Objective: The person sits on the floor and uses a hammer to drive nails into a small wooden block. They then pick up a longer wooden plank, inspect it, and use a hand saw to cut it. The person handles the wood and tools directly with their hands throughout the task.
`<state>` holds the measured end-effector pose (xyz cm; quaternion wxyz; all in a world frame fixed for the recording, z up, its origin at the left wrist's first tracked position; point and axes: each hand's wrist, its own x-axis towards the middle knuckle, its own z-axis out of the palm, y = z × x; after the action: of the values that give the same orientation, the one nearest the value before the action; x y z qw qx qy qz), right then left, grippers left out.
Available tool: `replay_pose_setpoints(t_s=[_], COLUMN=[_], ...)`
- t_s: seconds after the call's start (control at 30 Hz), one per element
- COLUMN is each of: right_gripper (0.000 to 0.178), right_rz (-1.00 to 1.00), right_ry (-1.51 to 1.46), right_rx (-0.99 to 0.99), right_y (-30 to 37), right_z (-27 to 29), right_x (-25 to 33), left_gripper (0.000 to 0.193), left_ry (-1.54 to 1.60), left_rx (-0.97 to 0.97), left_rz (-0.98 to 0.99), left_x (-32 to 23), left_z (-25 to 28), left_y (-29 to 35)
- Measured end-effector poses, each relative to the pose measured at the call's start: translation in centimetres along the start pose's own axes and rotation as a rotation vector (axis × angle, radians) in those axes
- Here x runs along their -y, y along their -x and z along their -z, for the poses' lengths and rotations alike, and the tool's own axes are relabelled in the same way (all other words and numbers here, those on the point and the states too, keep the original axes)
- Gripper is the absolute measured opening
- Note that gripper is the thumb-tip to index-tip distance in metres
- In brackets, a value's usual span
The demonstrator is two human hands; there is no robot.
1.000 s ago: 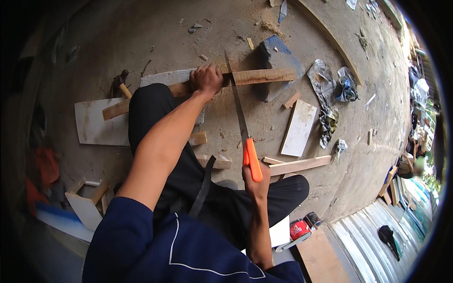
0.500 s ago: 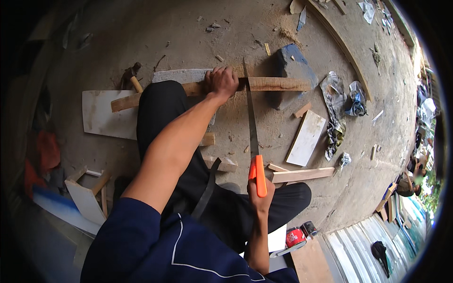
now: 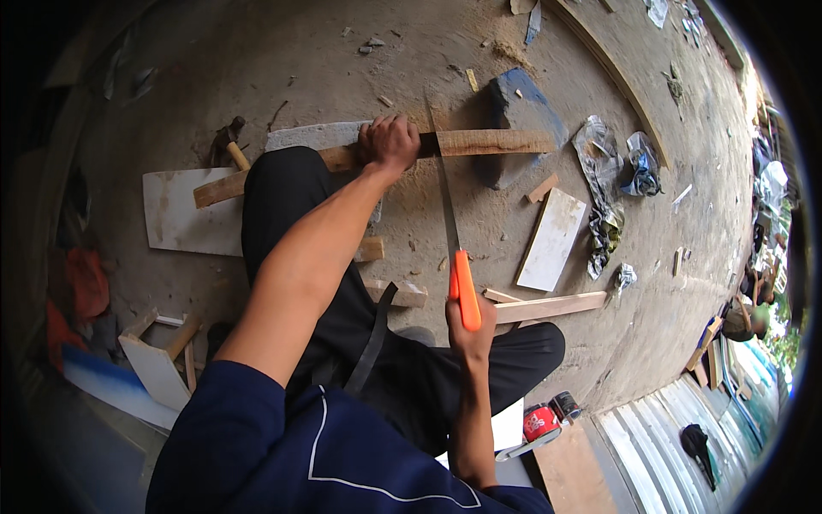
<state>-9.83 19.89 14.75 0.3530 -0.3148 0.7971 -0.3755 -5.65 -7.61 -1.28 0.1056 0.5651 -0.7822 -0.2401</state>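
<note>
My right hand [image 3: 472, 332] is closed around the orange handle [image 3: 465, 293] of a handsaw. The saw's long, thin blade [image 3: 447, 204] points away from me and crosses a narrow wooden board [image 3: 501, 142], at a dark spot just right of my left hand. Curled over the top of the board, my left hand [image 3: 390, 143] grips it close to the blade. The board runs from left to right, passing by my bent left knee, and its right part lies over a worn blue block [image 3: 529, 107]. My left fingertips are partly hidden.
A hammer [image 3: 235, 150] lies beyond a white panel [image 3: 184, 214] on the left. To the right are a white offcut [image 3: 552, 240], wood strips [image 3: 556, 307] and crumpled plastic [image 3: 604, 163]. A red can-like object [image 3: 539, 421] sits near my right forearm. Sawdust marks the concrete floor.
The saw and my right hand have moved forward, away from me, along the cut line. My left hand keeps its place on the board. The whole view has shifted slightly.
</note>
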Motion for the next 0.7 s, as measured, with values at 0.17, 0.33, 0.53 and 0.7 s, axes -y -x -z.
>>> replay_pose_setpoints(t_s=[0.17,0.33,0.53,0.7], right_gripper=[0.022,0.016,0.019,0.018], right_rz=[0.028,-0.017,0.059,0.042], right_ry=[0.011,0.003,0.008,0.012], right_rx=[-0.022,-0.001,-0.044,-0.033], right_y=[-10.4,0.1,-7.5,-7.0], right_z=[-3.3,0.0,-3.1,-2.3], right_x=[2.6,0.9,0.4,1.3], left_gripper=[0.025,0.026,0.028,0.028], left_ry=[-0.039,-0.012,0.009,-0.021], left_rx=[0.01,-0.046,-0.039,-0.02], left_rz=[-0.061,-0.023,-0.07,-0.061], left_x=[0.2,0.3,-0.1,0.3], left_z=[-0.7,0.2,-0.6,-0.4], left_y=[-0.6,0.1,0.0,-0.3])
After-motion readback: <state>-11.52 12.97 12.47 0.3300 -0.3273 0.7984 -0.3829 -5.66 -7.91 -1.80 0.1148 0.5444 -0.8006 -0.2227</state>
